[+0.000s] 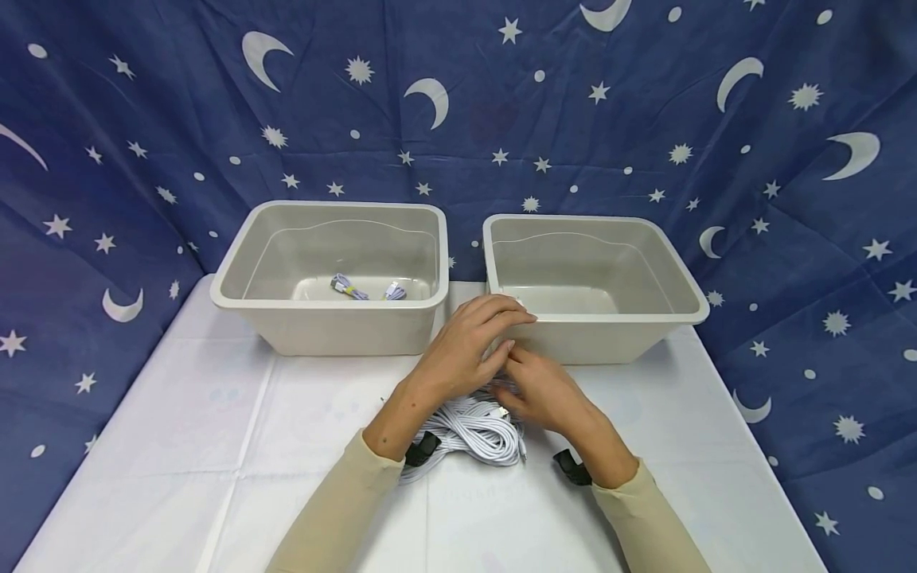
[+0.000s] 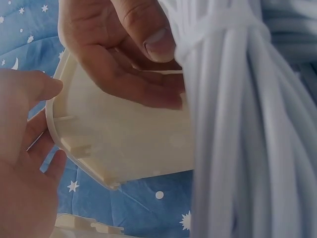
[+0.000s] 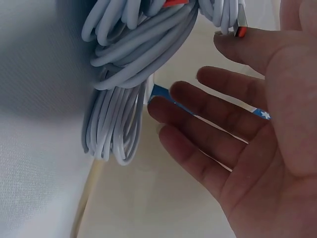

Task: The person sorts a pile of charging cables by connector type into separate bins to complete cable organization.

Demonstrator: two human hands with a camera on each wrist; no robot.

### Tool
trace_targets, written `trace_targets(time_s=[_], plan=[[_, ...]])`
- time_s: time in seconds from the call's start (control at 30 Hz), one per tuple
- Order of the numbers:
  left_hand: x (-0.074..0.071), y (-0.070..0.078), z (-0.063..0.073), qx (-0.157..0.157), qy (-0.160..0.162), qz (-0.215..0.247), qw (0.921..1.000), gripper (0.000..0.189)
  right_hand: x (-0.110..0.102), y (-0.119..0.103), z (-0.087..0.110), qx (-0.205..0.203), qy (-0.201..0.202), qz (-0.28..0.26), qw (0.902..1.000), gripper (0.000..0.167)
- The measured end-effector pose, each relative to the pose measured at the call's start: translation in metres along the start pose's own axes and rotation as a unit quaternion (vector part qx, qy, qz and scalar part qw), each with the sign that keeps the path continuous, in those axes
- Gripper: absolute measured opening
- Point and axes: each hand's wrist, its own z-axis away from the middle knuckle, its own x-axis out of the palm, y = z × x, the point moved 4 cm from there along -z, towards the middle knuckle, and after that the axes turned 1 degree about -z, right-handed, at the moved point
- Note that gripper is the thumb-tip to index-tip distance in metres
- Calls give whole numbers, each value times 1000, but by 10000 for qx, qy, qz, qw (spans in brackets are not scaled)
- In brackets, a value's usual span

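Observation:
A pile of white coiled cables (image 1: pixel 476 430) lies on the white-covered table, partly hidden under my forearms and hands. My left hand (image 1: pixel 466 346) reaches over the pile, its fingers extended across the near rim of the right bin (image 1: pixel 609 318). Just below it, my right hand (image 1: pixel 548 390) is at the upper part of the pile. In the right wrist view its fingers (image 3: pixel 213 119) are spread beside the coils, with the thumb tip right at a metal cable connector (image 3: pixel 241 25). A tied cable bundle (image 2: pixel 233 99) fills the right of the left wrist view.
To the left stands a second grey-beige bin (image 1: pixel 329 330), holding two small purple-wrapped cables (image 1: pixel 349 287). Both bins stand at the table's back edge, before a blue curtain (image 1: pixel 473 103) with stars and moons. Table cloth (image 1: pixel 179 446) shows on both sides.

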Motion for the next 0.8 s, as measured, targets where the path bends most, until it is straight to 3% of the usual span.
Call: trace_targets(time_s=[0.3,0.63,0.8], plan=[[0,-1,0,-17,-36,29,10000,46,4,-3,-2,-37,-321,-243,9992,9],[0,0,0,-54,-85,30,9999,46,5,-4,-2,-79,-461,-299,9985,9],[0,0,1,-76,-90,17,9999,46,8,-5,-3,-200,-704,-759,9944,16]])
